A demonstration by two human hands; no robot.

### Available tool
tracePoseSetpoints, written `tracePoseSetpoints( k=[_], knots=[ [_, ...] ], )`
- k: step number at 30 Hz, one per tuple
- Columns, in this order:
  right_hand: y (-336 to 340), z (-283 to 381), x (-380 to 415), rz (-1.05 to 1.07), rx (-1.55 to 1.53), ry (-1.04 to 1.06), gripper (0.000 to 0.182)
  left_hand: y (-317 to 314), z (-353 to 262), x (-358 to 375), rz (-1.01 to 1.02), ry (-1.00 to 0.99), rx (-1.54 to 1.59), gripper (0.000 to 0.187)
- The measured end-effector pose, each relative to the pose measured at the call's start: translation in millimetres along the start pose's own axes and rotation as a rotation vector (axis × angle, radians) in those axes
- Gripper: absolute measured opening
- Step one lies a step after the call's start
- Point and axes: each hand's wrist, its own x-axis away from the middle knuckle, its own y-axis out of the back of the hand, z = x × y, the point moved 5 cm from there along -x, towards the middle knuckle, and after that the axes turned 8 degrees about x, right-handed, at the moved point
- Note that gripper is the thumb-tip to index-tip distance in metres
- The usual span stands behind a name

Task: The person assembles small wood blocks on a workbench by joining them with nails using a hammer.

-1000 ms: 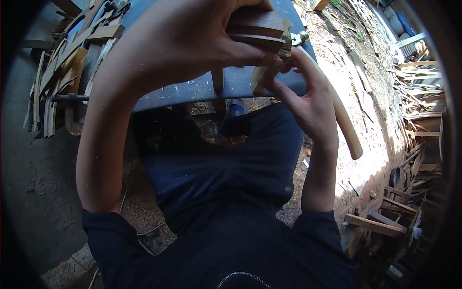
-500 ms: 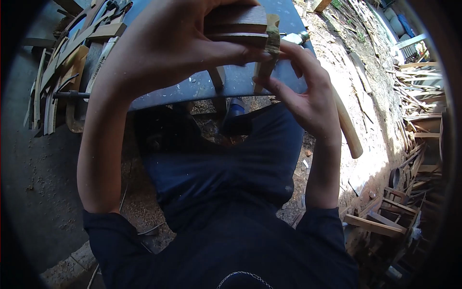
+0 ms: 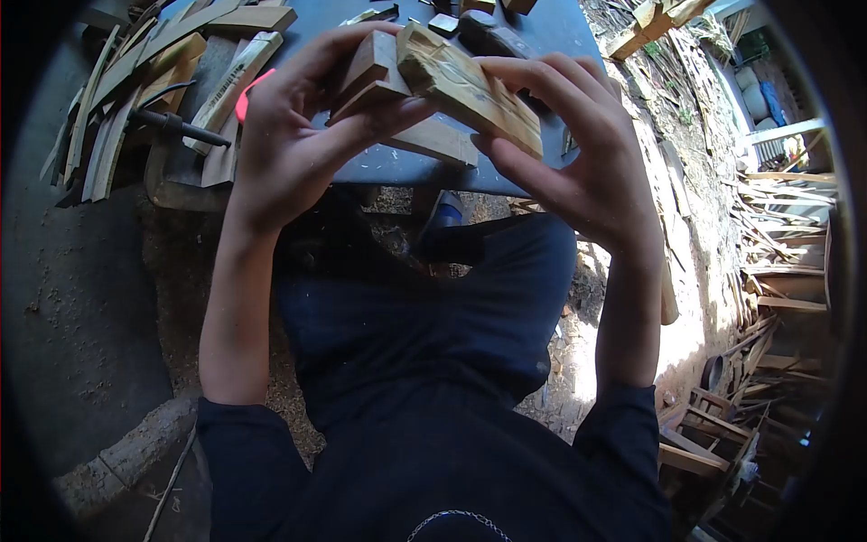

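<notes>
My left hand [image 3: 289, 158] is closed around a wooden block [image 3: 366, 77] that has a gap or step along its end. Pinched between the thumb and fingers of my right hand [image 3: 591, 158] is a flat piece of pale wood [image 3: 474, 86] with a rough, darker end. That rough end meets the block at my left fingertips, so the two pieces touch at an angle over the table. Below them, a straight wooden strip [image 3: 433, 142] lies near the front edge of the blue-grey table [image 3: 564, 32].
Several wood offcuts [image 3: 167, 45] are piled at the table's left, beside a metal clamp [image 3: 185, 126]. A dark tool-like object [image 3: 492, 38] lies at the back. To the right, a wooden handle [image 3: 669, 294] shows past my forearm, with scrap wood [image 3: 786, 217] heaped beyond.
Both hands have tilted and turned the wood pieces, showing the pale piece's broad face. My left hand's back has swung away, and the view has shifted over the table.
</notes>
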Motion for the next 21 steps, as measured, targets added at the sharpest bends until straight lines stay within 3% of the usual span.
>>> tracePoseSetpoints(
  k=[6,21],
  knots=[
    [-23,26,-27,-0.088,-0.128,0.025,0.059,22,19,30,-0.168,0.063,0.157,0.049],
    [-61,46,-55,-0.053,-0.165,0.153,0.036,44,41,60,-0.203,0.190,0.280,0.050]
  ],
)
